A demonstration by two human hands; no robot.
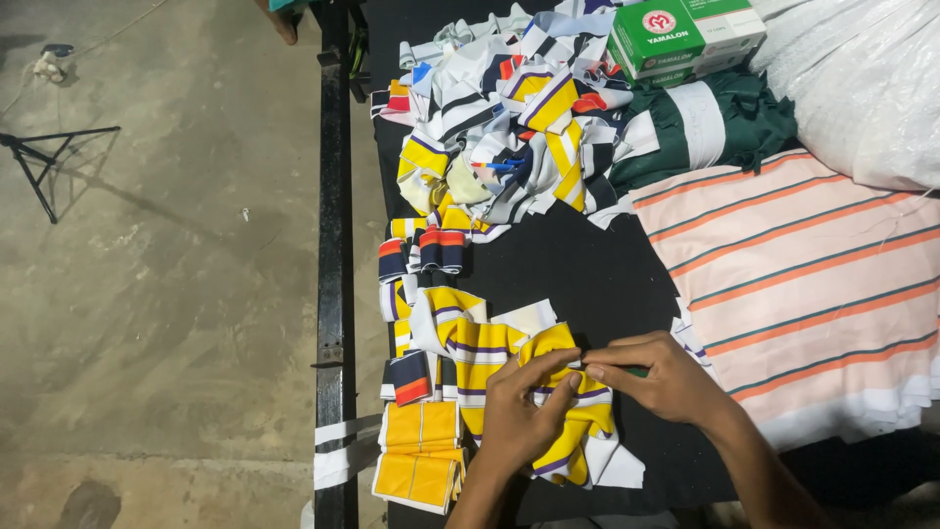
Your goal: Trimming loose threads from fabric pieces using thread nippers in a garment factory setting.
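Both hands meet over a crumpled yellow fabric piece with purple and white stripes (563,392), which lies on the near part of the black work table (587,274), just right of a column of small folded cloth pieces. The left hand (519,416) rests on top of the yellow cloth, its fingers curled and held close together, the thumb and forefinger reaching toward the upper edge of the fabric where they press on a fold. The right hand (656,377) comes in from the right, its fingertips drawn together in a pinch on the same edge, touching the left hand's fingertips; a thin dark green object (638,371) shows just under its fingers, too hidden to identify. To the left of the hands sit flat folded orange-yellow cloth squares (421,451) and a small navy, white and orange striped folded band (409,377). Farther up the table lies a loose heap of striped fabric scraps in yellow, white, navy and red (499,137). To the right spreads a pale pink cloth with orange and green stripes (813,284), with a dark green garment (715,122) and a green and white cardboard box (685,34) beyond it. A bare concrete floor (157,274) lies to the left of the table.
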